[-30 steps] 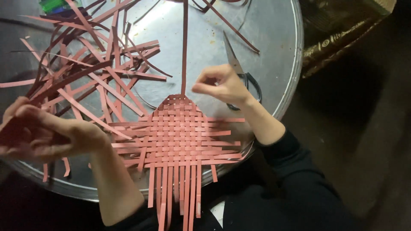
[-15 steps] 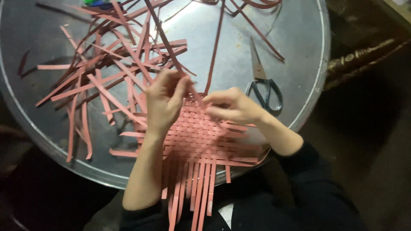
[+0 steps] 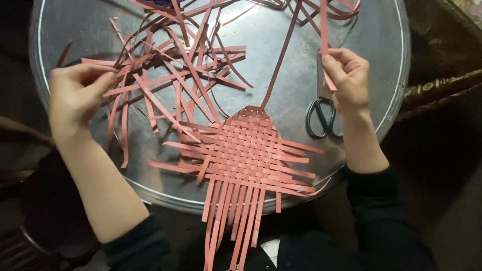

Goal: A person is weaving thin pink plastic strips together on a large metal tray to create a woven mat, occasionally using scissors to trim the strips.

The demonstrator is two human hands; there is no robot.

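Note:
A woven mat of red paper strips (image 3: pixel 248 150) lies on the near side of a round metal tray (image 3: pixel 281 55), its loose ends hanging over the tray's front edge. My right hand (image 3: pixel 346 75) is at the right, pinching a long red strip (image 3: pixel 324 30) that runs up out of view. My left hand (image 3: pixel 75 93) is at the left, fingers closed on the end of a red strip from the loose pile (image 3: pixel 170 70). Both hands are apart from the mat.
Scissors with dark handles (image 3: pixel 321 118) lie on the tray just below my right hand. Several loose red strips are scattered over the tray's far half. A dark patterned surface (image 3: pixel 442 85) lies to the right of the tray.
Both hands have left the woven mat. The left went out to the loose pile at the left; the right rose to the right and took a long strip.

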